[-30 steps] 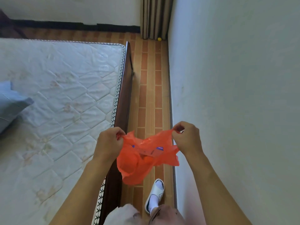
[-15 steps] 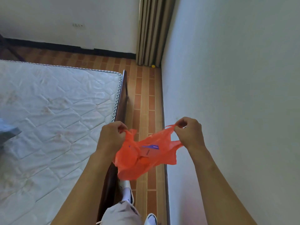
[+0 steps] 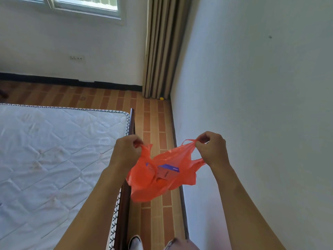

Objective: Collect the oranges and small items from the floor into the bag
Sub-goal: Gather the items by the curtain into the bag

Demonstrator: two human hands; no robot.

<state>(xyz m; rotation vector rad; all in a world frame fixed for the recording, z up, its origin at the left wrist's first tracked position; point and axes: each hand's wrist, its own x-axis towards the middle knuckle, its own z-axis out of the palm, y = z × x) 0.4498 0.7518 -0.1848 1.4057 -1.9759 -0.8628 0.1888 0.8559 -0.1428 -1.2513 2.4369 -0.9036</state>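
An orange plastic bag (image 3: 162, 177) hangs between my hands above the narrow floor strip. My left hand (image 3: 127, 150) pinches its left handle and my right hand (image 3: 211, 148) pinches its right handle, pulling the mouth apart. Through the thin plastic I see a small card or packet with a blue band (image 3: 168, 170) and a round bulge low on the left. A small yellow-orange ball-like thing (image 3: 162, 98) lies on the floor far ahead, at the foot of the curtain.
A bare quilted mattress (image 3: 54, 159) on a dark wooden bed frame (image 3: 132, 121) fills the left. A white wall (image 3: 252, 105) closes the right. Brick-patterned floor (image 3: 155, 123) runs between them to a striped curtain (image 3: 160, 51). My shoes show at the bottom edge.
The view has tilted up and moved forward along the aisle; the window and more of the far wall now show. Both hands keep their grip on the bag handles.
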